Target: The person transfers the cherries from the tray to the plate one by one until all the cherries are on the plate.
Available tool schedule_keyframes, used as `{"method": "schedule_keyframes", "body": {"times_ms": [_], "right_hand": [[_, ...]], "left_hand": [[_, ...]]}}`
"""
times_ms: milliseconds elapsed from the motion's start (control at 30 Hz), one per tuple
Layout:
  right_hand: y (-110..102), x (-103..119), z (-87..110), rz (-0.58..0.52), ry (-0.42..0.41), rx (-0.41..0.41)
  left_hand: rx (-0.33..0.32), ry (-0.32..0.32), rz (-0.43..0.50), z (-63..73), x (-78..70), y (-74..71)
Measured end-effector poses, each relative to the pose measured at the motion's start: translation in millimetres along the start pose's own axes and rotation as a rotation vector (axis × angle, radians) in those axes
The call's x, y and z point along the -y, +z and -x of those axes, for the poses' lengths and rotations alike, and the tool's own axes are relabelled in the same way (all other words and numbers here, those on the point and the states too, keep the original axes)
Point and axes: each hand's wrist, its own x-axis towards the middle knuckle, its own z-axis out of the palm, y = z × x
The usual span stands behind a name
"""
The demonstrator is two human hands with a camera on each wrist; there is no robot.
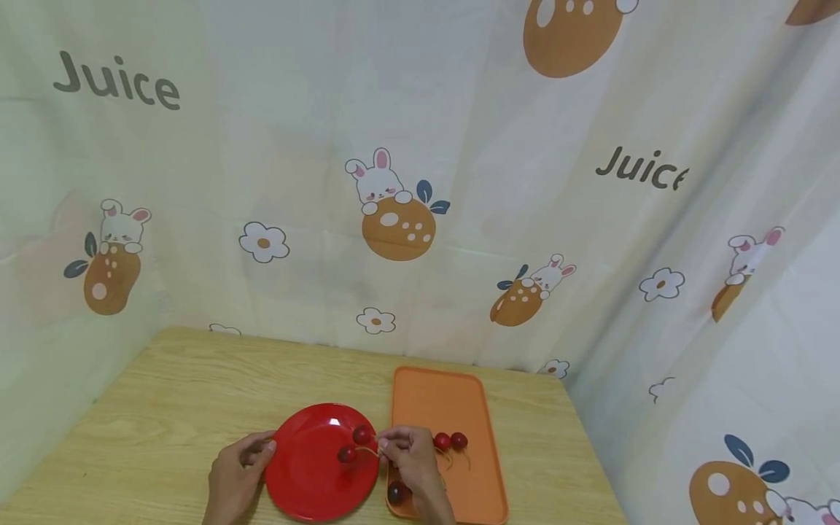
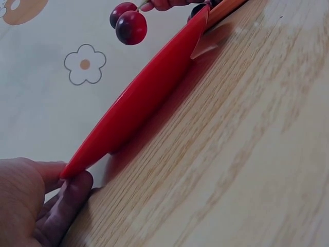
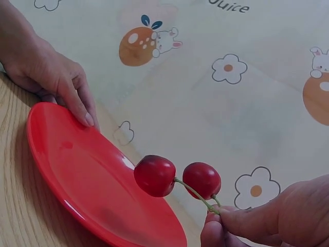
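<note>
Between thumb and fingers, my right hand [image 1: 410, 456] pinches the joined green stems [image 3: 212, 207] of a pair of dark red cherries [image 3: 155, 176]. Both cherries hang above the right part of a round red plate [image 1: 315, 481], apart from its surface. At the plate's left rim, my left hand [image 1: 239, 470] grips the edge, thumb on top and fingers beneath, as the left wrist view shows. More cherries [image 1: 450, 441] with stems lie on an orange tray [image 1: 436, 397] to the right, partly hidden by my right hand and wrist.
The plate and tray stand side by side on a light wood-grain table [image 1: 197, 386]. A pale curtain [image 1: 295, 182] printed with rabbits, fruit and flowers rises behind the table and along both sides.
</note>
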Motion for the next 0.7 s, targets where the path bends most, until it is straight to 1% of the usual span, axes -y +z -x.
{"method": "schedule_keyframes", "body": {"times_ms": [233,467,633,700], "right_hand": [[0.7,3.8,-0.9,0.023,-0.009,-0.005],[5.7,7.0,-0.3,-0.026,-0.018,0.021],[13.2,5.8,-1.3,-0.04,-0.062,0.054],[16.4,5.1,-1.1,-0.028,-0.084,0.057]], "left_hand": [[-0.019,0.029,-0.011,-0.3,1.9,0.4],[-0.012,0.025,-0.011,-0.2,3.6,0.3],[-0.01,0.04,-0.006,-0.3,4.5,-0.7],[-0.009,0.043,-0.007,0.3,4.0,-1.1]]}}
